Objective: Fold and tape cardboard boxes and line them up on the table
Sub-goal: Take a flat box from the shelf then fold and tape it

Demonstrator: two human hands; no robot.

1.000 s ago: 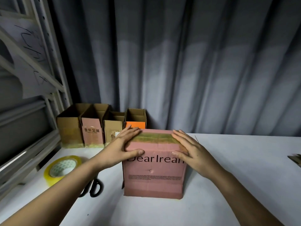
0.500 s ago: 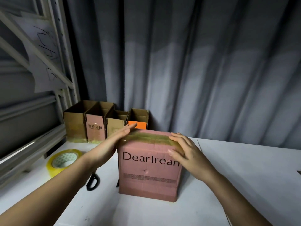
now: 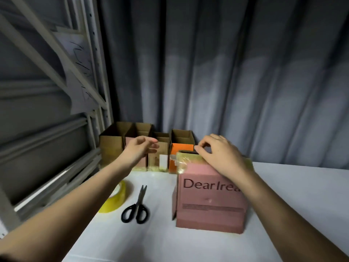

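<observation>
A pink cardboard box (image 3: 208,199) printed "DearIrea…" stands on the white table (image 3: 294,195), with yellowish tape (image 3: 186,161) over its top front edge. My right hand (image 3: 221,156) lies on top of it, fingers curled and thumb pinching at the box's far top edge, where a dark gap shows. My left hand (image 3: 140,149) hovers in the air left of the box, fingers loosely extended and holding nothing. Behind it, a row of open boxes (image 3: 111,146) lines the back left of the table; the last one is orange-fronted (image 3: 181,150).
A yellow tape roll (image 3: 116,198) lies partly behind my left forearm, and black scissors (image 3: 137,208) lie shut beside it. A metal shelf frame (image 3: 94,72) stands at the left. Grey curtains (image 3: 245,72) hang behind the table.
My left hand has lifted off the pink box and moved left into the air. My right hand has slid onto the top and curled its fingers at the far edge.
</observation>
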